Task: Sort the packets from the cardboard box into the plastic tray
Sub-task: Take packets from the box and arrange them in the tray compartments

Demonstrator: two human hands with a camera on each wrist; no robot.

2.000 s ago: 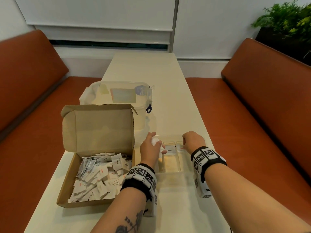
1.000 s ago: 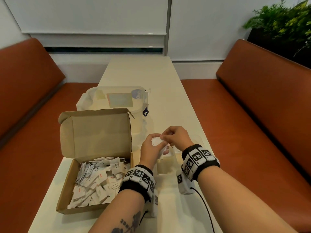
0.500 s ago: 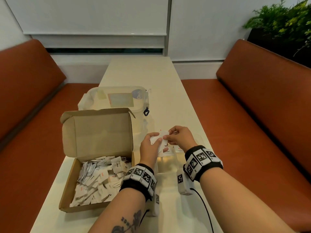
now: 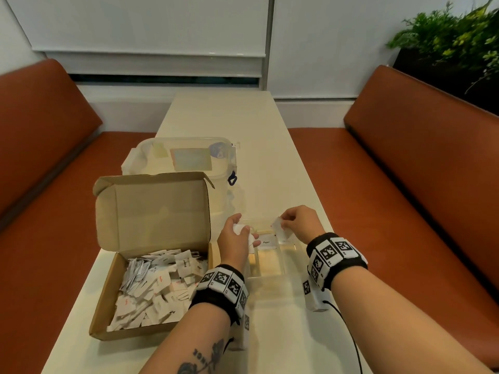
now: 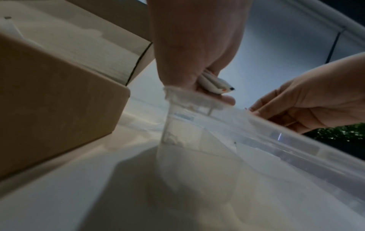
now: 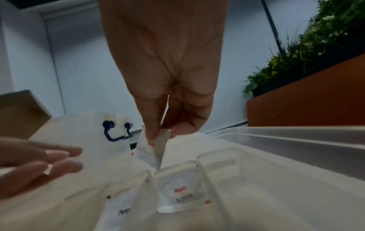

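Observation:
An open cardboard box [image 4: 108, 292] on the left holds several white packets [image 4: 154, 287]. Right of it stands the clear plastic tray [image 4: 270, 275] with compartments. My left hand [image 4: 243, 230] grips a small bunch of packets [image 5: 213, 84] over the tray's left end. My right hand [image 4: 283, 225] pinches one white packet [image 6: 156, 146] by its top edge, hanging over a compartment where a Salt packet [image 6: 181, 195] lies. A Pepper packet [image 4: 266, 242] lies in the neighbouring compartment.
A clear lidded container [image 4: 186, 157] with a blue latch [image 6: 114, 131] stands behind the box. The long cream table [image 4: 224, 117] runs between two orange benches [image 4: 418, 171]. A plant [image 4: 453, 36] sits at the back right. A cable [image 4: 348, 336] trails from my right wrist.
My hands were together at the bunch. The right hand has since drawn one packet away and moved right with it over the tray; the left hand stays put.

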